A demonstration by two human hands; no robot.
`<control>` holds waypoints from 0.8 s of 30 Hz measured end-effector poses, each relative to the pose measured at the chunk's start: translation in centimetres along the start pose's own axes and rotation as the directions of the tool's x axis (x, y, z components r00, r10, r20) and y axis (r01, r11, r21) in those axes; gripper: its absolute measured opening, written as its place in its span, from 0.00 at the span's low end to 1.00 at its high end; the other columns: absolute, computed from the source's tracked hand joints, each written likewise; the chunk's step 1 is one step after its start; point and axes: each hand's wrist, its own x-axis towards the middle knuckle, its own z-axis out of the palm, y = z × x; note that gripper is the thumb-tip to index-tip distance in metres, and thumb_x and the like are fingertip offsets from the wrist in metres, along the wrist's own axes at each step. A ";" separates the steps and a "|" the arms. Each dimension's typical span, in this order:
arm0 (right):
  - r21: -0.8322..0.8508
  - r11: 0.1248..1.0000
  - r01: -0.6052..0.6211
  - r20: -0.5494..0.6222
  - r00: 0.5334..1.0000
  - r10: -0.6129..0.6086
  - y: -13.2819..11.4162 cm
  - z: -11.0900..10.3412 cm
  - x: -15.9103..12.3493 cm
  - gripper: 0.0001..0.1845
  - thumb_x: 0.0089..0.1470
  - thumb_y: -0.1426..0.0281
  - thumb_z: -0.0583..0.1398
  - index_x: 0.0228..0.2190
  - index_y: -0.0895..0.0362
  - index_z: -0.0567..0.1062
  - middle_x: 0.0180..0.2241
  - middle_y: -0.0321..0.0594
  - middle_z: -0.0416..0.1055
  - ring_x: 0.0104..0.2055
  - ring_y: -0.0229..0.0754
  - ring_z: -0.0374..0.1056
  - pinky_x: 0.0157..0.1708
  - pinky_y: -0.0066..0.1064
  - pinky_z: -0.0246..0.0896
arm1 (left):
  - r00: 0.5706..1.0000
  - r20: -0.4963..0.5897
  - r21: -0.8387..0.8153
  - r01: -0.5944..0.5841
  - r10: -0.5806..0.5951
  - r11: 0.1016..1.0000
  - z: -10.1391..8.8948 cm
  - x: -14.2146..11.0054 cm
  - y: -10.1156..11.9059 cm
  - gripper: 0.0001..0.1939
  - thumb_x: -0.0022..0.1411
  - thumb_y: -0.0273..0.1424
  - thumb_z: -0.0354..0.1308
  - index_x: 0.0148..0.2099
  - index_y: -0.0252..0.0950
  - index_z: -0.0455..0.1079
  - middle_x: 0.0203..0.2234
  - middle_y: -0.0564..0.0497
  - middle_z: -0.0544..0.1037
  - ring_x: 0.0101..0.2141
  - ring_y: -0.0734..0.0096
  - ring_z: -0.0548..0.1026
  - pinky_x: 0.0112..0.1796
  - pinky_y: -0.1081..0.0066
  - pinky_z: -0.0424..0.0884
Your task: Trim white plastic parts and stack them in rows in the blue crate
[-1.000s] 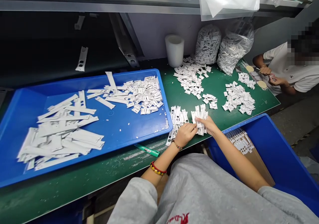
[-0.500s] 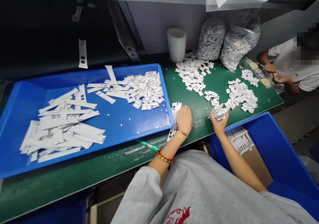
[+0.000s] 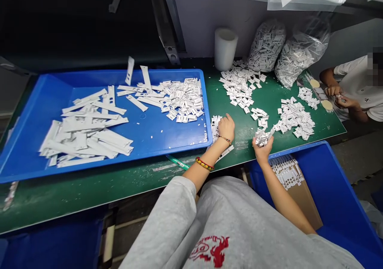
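Left hand (image 3: 226,128) palm down, flat on stack of white punched strips (image 3: 215,127), just beside rim of blue tray (image 3: 155,141). Right hand (image 3: 262,151) curled, pinching bunch of white tags (image 3: 262,137) over green bench (image 3: 242,157). Green marker pen (image 3: 178,162) near tray edge. Also piles of loose tags (image 3: 295,119) on far right of bench, clear bags of tags (image 3: 266,46) against wall, co-worker's hands (image 3: 332,90) at far right end
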 end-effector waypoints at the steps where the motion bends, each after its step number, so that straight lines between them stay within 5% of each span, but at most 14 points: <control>1: -0.026 1.000 0.008 -0.022 1.000 -0.008 -0.1 0.0 0.1 0.29 0.40 0.57 0.68 0.41 0.56 0.65 0.34 0.40 0.70 0.36 0.47 0.70 0.44 0.41 0.66 | 1.000 0.002 -0.015 -0.009 0.009 1.000 -0.1 0.1 -0.1 0.25 0.60 0.17 0.50 0.60 0.19 0.61 0.43 0.29 0.76 0.48 0.50 0.73 0.46 0.58 0.69; 5: -0.018 1.000 0.011 -0.066 0.998 -0.012 -0.6 0.3 0.1 0.28 0.41 0.57 0.68 0.40 0.55 0.66 0.35 0.40 0.70 0.37 0.45 0.69 0.44 0.38 0.66 | 0.999 0.000 -0.113 -0.054 0.054 0.992 -0.9 0.4 -0.6 0.20 0.53 0.13 0.53 0.48 0.27 0.70 0.36 0.37 0.78 0.47 0.51 0.72 0.47 0.57 0.68; 13: 0.140 0.986 -0.095 -0.006 0.995 0.096 -1.7 2.4 -0.5 0.35 0.42 0.56 0.68 0.49 0.58 0.65 0.43 0.49 0.73 0.47 0.50 0.70 0.48 0.41 0.67 | 0.980 -0.134 -0.489 -0.195 0.148 0.850 -2.8 0.3 0.0 0.22 0.51 0.14 0.48 0.45 0.37 0.70 0.39 0.48 0.77 0.43 0.60 0.71 0.46 0.63 0.69; 20: 0.170 0.983 -0.066 0.032 0.998 0.062 -3.9 5.2 -0.4 0.43 0.41 0.56 0.67 0.55 0.60 0.62 0.51 0.54 0.70 0.55 0.52 0.67 0.55 0.42 0.63 | 0.968 -0.105 -0.758 -0.227 0.229 0.611 -0.9 0.7 1.7 0.18 0.57 0.21 0.46 0.44 0.34 0.73 0.35 0.49 0.78 0.34 0.68 0.75 0.36 0.69 0.72; 24: 0.128 0.992 -0.009 0.003 1.000 0.009 -3.7 4.3 -0.5 0.41 0.42 0.56 0.67 0.54 0.58 0.63 0.50 0.52 0.71 0.53 0.51 0.69 0.54 0.42 0.65 | 0.952 -0.101 -0.815 -0.246 0.290 0.524 0.3 -0.6 2.1 0.21 0.59 0.24 0.47 0.52 0.37 0.71 0.46 0.47 0.76 0.45 0.63 0.75 0.46 0.65 0.72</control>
